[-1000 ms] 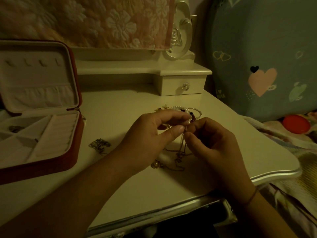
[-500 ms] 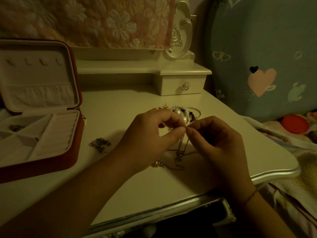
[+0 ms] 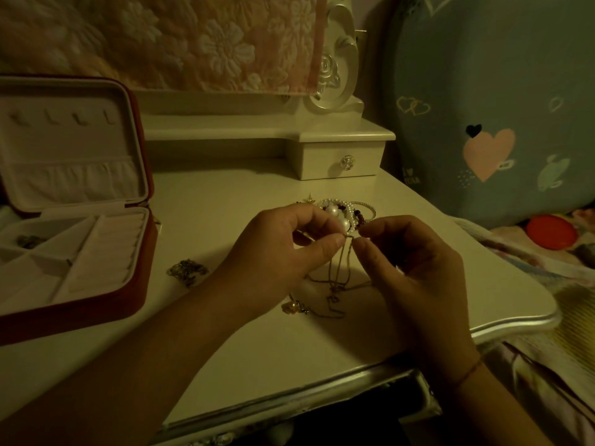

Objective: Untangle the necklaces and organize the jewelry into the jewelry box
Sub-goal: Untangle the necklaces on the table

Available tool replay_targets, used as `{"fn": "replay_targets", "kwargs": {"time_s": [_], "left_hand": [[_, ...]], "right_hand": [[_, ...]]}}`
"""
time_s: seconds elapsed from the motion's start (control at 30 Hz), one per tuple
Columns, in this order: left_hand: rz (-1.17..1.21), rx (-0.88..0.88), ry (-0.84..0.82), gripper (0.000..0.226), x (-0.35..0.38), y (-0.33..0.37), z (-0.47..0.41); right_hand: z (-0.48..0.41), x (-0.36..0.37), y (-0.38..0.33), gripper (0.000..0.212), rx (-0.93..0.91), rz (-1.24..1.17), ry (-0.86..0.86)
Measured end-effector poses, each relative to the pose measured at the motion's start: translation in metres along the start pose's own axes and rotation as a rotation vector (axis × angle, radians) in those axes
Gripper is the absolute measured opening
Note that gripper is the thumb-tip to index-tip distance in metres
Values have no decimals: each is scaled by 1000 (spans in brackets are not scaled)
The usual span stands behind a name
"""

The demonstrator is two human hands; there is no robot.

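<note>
My left hand [image 3: 277, 259] and my right hand [image 3: 415, 268] meet above the middle of the white table, each pinching the top of a thin gold chain necklace [image 3: 338, 278] between thumb and forefinger. The chain hangs down in tangled loops onto the table. Behind the hands lies a heap of pearl and dark bead jewelry [image 3: 344, 210]. A small dark tangled piece [image 3: 188, 270] lies left of my left hand, and a gold piece [image 3: 293, 307] lies below it. The red jewelry box [image 3: 80, 310] stands open at the left, with one dark item [image 3: 29, 241] in a back compartment.
A small white drawer unit [image 3: 341, 156] with a mirror stand sits at the table's back. A blue heart-patterned cushion [image 3: 483, 107] leans at the right, with a red round lid [image 3: 550, 231] on the bedding. The table's curved edge [image 3: 515, 326] runs close at the right.
My fingertips have shifted slightly while working the chain; my left hand lowered a little, uncovering the pearls behind it. Nothing else has moved.
</note>
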State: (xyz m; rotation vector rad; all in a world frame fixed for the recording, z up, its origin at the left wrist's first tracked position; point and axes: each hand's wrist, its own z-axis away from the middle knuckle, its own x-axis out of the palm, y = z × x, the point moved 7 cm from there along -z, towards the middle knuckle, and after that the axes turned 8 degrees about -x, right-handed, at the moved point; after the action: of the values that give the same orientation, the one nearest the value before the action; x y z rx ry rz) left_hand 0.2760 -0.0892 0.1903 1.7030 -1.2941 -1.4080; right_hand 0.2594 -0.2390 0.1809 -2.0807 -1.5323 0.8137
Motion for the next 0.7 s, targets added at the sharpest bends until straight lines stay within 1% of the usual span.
{"fn": "replay_targets", "kwargs": {"time_s": [0.1,0.17,0.33,0.4,0.57,0.7], "left_hand": [[-11,9,12,19,-1,-1,0],[-22,19,13,20,-1,0,0],[-45,36,31,16,-1,0,0],[-52,48,42,14,-2,2,1],[-125,128,103,18,-3,9,5],[-201,214,143,14,-3,13,7]], "right_hand": [[0,2,-14,9,-153,205,15],[1,5,-20,8,-219,285,10],[-2,7,-19,13,-216,325,15],[-2,7,-19,11,-218,341,19],[-1,9,-24,14,-264,410,20],[0,10,-25,15,-273,427,4]]}}
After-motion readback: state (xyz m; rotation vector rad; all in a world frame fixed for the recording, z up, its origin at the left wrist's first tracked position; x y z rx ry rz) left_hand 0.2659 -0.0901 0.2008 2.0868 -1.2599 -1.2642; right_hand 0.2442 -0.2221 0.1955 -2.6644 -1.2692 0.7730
